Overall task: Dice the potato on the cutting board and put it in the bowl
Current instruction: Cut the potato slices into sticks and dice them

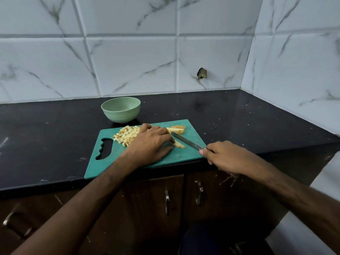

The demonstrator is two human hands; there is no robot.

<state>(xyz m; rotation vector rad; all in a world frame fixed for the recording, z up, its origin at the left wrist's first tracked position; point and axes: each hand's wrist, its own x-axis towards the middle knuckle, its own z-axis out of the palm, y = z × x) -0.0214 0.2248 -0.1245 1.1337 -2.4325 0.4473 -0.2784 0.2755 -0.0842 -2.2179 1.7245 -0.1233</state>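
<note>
Potato (179, 144) partly diced, pale cubes (126, 135) heaped

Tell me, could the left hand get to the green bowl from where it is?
Probably yes: the left hand rests on the cutting board, and the bowl stands just beyond the board's far edge with nothing between.

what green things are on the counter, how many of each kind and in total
bowl, pale green, nothing visible inside: 1
cutting board, teal green, carrying the diced potato and uncut potato pieces: 1
total green things: 2
The knife in the right hand and the left hand on the board are not green.
</note>
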